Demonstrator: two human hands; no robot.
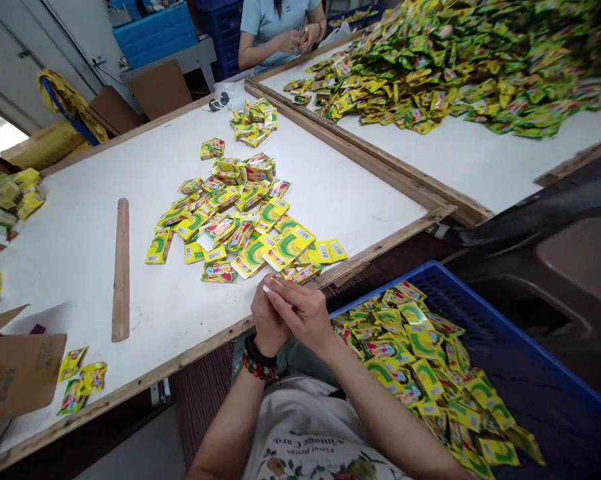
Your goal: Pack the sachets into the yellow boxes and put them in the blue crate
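Note:
My left hand (265, 323) and my right hand (303, 310) are pressed together at the near edge of the white table (80, 240), fingers closed. A thin yellowish strand, perhaps a rubber band (279, 283), shows at the fingertips of my right hand. Just beyond my hands lies a loose pile of yellow-green sachets (240, 220). A beaded bracelet and a dark band sit on my left wrist. To my right a blue crate (505, 347) holds several more sachets.
A wooden stick (121, 267) lies on the table to the left. A cardboard box (15, 370) and a few sachets (80, 383) sit at the near left corner. A large heap of sachets (455, 60) covers the far table, where another person (280, 30) works.

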